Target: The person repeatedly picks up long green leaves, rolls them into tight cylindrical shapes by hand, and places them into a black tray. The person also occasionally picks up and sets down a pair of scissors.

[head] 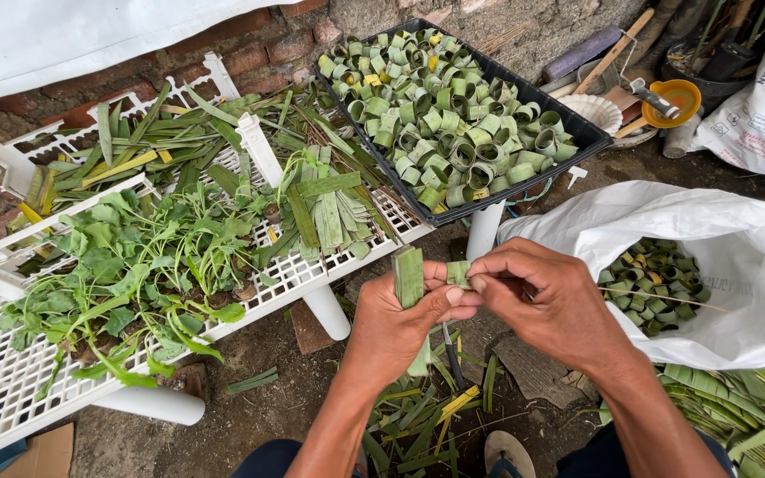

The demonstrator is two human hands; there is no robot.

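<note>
Left hand (pixel 396 323) clamps a folded green leaf strip (pixel 408 276) upright while right hand (pixel 546 305) pinches its loose end, probably keeping the curl tight like the leaf rings in the black plastic tray (pixel 568 124).

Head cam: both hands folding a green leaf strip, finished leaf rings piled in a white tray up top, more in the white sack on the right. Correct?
Not quite. In the head view the tray holding the leaf rings is black, not white. The rest stands: the left hand and right hand work a green leaf strip between them, and more rings lie in the white sack on the right.
</note>
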